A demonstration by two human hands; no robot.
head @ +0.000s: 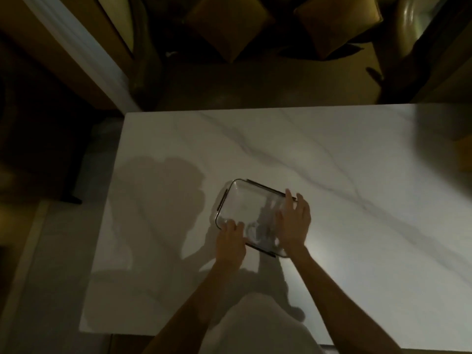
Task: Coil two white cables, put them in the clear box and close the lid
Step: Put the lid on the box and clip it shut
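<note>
veined white marble table, bare beyond both hands. clear box, rounded, dark clips, under them: left hand fingers curled on near edge, right hand spread flat on lid. cables blurred inside.

- Clear box, centre of frame: I read it as transparent plastic, glossy, with dark matt clips on its edges.
- Lid: same clear glossy plastic; I can't separate it cleanly from the box.
- White cables inside: pale, smooth-looking, blurred through the plastic.
- Table: white marble-look top with grey veins, smooth, soft sheen at lower right.
- Cushions, top of frame: brownish cloth, matt.
- Floor, lower left: I see pale, smooth tile, dull.
- Left hand, right hand: bare skin, matt.
</note>
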